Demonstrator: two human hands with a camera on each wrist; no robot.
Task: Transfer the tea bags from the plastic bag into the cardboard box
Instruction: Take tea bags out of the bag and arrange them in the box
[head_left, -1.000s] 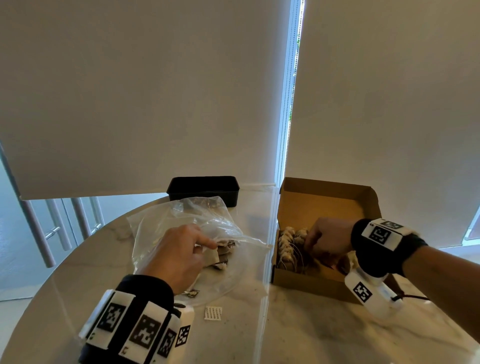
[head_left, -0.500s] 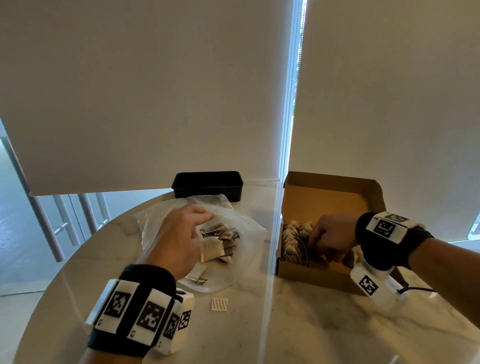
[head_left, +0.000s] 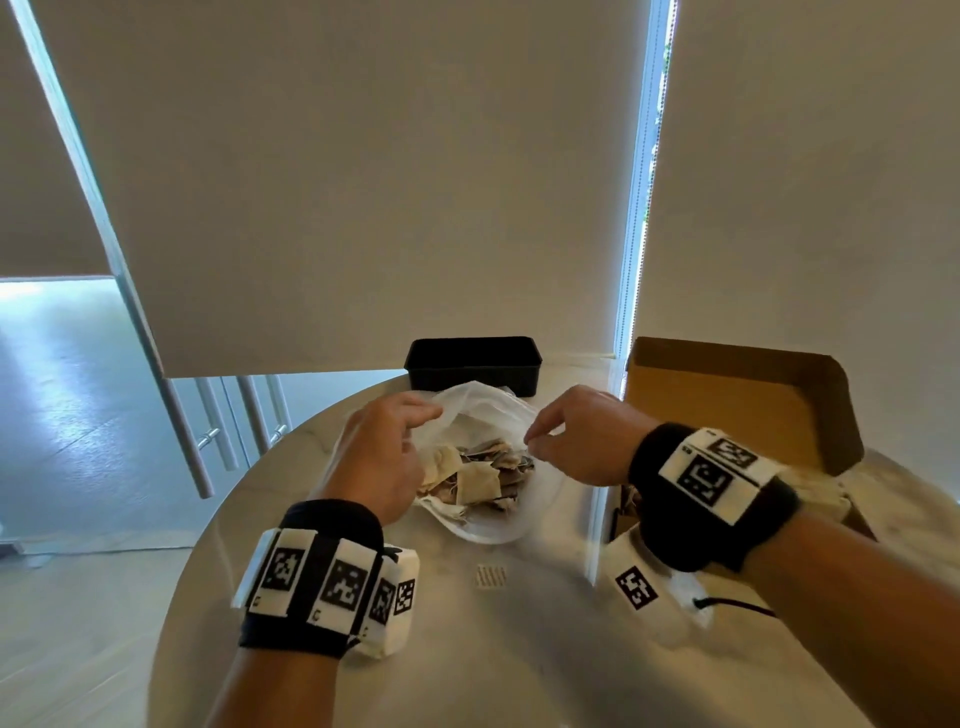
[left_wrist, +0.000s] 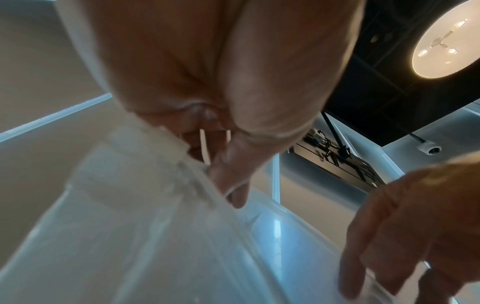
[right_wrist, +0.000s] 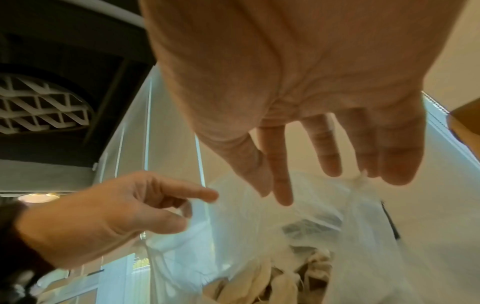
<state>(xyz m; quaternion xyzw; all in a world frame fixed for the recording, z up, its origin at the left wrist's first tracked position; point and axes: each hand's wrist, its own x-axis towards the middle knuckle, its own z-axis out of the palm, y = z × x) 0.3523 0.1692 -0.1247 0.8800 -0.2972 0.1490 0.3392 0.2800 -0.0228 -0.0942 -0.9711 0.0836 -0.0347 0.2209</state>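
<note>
Two hands work at the mouth of one clear, crinkled plastic bag (head_left: 483, 415) lying on the round pale marble table (head_left: 519, 649). Nearest the wearer, a small white perforated scrap (head_left: 490, 576) lies on bare tabletop in front of the bag.

The left hand (head_left: 382, 457) sits at the bag's left rim; the wrist view shows thumb and curled fingers pinching the film there. The right hand (head_left: 582, 441) sits at the right rim, fingers hanging nearly straight; its wrist view shows film bunched at the fingertips (right_wrist: 363, 170), but whether it is gripped or only touched I cannot tell.

Between the hands the heap of beige paper tea bags (head_left: 478, 475) lies inside the bag, below and just inward of both sets of fingertips, about equally near each. The mouth appears held open between the two hands.

The open brown cardboard box (head_left: 737, 395) stands just right of the bag, lid flap raised at the back, and is mostly hidden behind the right wrist. The right hand is the nearer carrier; its path runs sideways over the box's low left wall.

Farthest back, a black rectangular plastic tray (head_left: 472, 364) touches or just clears the bag's far edge.
</note>
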